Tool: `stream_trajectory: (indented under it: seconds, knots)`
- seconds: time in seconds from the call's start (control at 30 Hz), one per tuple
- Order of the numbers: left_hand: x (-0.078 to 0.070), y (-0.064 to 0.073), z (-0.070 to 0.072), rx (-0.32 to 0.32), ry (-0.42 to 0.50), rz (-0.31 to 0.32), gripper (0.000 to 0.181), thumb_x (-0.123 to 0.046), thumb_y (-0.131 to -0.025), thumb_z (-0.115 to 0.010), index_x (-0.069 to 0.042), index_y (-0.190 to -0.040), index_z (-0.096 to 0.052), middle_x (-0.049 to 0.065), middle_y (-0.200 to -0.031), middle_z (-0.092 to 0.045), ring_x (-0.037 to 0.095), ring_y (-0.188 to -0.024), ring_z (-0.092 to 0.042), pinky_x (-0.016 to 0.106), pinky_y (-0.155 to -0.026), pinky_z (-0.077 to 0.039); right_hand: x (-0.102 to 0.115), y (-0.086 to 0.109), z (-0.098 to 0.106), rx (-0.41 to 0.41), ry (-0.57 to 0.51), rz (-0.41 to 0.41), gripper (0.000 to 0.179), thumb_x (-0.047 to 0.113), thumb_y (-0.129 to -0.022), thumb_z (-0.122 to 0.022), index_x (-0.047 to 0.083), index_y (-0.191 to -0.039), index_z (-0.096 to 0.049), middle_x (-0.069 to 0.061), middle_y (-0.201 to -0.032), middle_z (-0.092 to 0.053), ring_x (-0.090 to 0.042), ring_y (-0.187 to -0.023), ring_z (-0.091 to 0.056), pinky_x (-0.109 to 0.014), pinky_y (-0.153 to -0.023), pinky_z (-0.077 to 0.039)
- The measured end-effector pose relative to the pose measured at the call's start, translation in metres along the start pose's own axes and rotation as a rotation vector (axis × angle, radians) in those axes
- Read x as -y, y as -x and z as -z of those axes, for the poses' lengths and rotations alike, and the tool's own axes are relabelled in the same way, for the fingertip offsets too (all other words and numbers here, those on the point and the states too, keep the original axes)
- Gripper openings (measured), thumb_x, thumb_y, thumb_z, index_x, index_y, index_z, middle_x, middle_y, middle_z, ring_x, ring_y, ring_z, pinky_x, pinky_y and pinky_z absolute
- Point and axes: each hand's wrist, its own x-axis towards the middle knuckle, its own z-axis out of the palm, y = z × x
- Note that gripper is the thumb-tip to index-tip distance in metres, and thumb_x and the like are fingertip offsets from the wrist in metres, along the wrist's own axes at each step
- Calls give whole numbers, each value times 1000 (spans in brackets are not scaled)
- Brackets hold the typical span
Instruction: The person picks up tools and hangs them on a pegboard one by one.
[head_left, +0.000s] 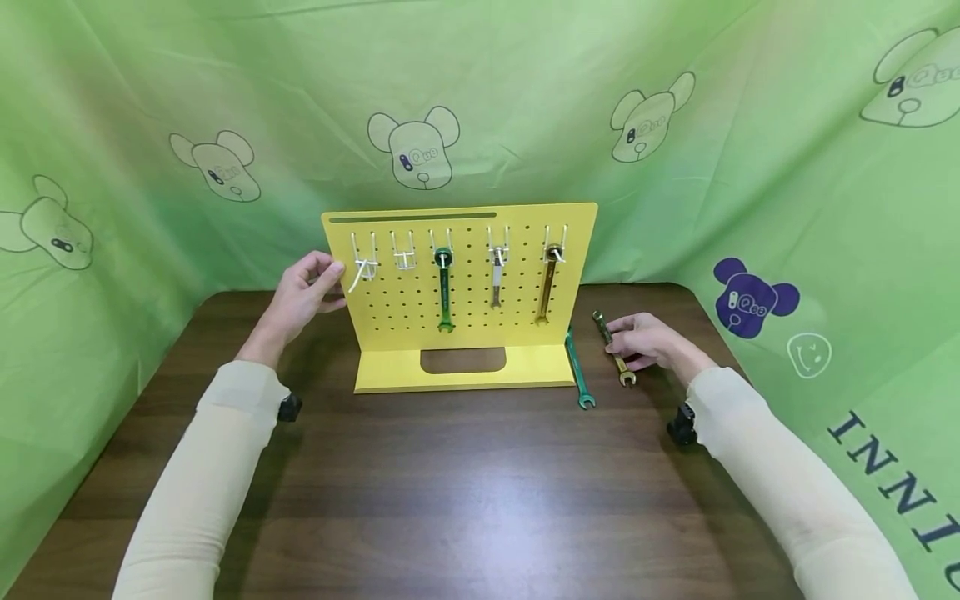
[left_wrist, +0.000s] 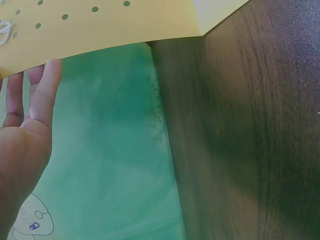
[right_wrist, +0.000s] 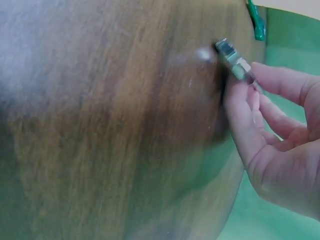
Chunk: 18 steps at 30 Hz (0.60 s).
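Note:
At the left edge of a yellow pegboard (head_left: 390, 340), my left hand (head_left: 303, 292) holds the board between thumb and fingers; the left wrist view shows the fingertips right at that edge. To the right of the board my right hand (head_left: 647, 342) pinches a gold-coloured wrench (head_left: 622, 365) by its middle, its two ends showing past the fingers. The right wrist view has one end of this wrench (right_wrist: 234, 62) tilted over the table. A green wrench (head_left: 577, 371) lies between the board and that hand, its upper end partly hidden by the board.
On the board's white hooks hang a green wrench (head_left: 445, 292), a short silver wrench (head_left: 497, 279) and a bronze wrench (head_left: 550, 287). Two bare hooks (head_left: 365, 268) are at its left. A dark wooden table (head_left: 450, 467) carries everything, with a green printed curtain (head_left: 510, 108) around it.

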Motion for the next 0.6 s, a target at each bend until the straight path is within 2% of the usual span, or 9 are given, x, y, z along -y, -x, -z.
stream_trajectory:
  seconds: [0.13, 0.23, 0.37, 0.47, 0.6]
  knots:
    - [1, 0, 0, -1, 2, -5, 26, -31, -103, -59, -6, -110, -58, 7, -102, -54, 18, -92, -59, 33, -82, -64, 0, 1, -1, 25, 6, 8, 67, 6, -94, -67, -8, -151, -32, -26, -143, -44, -18, -96, -59, -34, -71, -61]
    - [2, 0, 0, -3, 6, -8, 25, -31, -103, -60, -6, -109, -59, 6, -101, -54, 20, -91, -59, 33, -81, -64, 0, 0, -1, 31, -5, 4, 66, 5, -95, -65, -8, -151, -31, -27, -144, -43, -18, -95, -59, -34, -72, -61]
    - [2, -1, 0, -5, 8, -6, 26, -31, -102, -61, -6, -108, -59, 6, -101, -54, 22, -93, -59, 36, -83, -64, -1, 0, -1, 31, -30, 0, 66, 5, -97, -63, -8, -152, -29, -21, -132, -51, -16, -89, -60, -33, -72, -61]
    - [2, -1, 0, -8, 2, -4, 27, -32, -102, -61, -6, -109, -58, 6, -102, -54, 22, -93, -59, 37, -84, -63, -1, 2, 0, 35, -55, -3, 66, 4, -98, -62, -8, -153, -27, -13, -117, -58, -14, -86, -60, -33, -71, -62]
    - [2, -1, 0, -6, 5, -2, 29, -31, -102, -61, -4, -111, -58, 7, -103, -54, 22, -95, -58, 36, -83, -64, 0, 3, 1, 54, -98, -8, 65, 3, -99, -60, -9, -153, -26, -7, -100, -61, -15, -84, -60, -37, -74, -64]
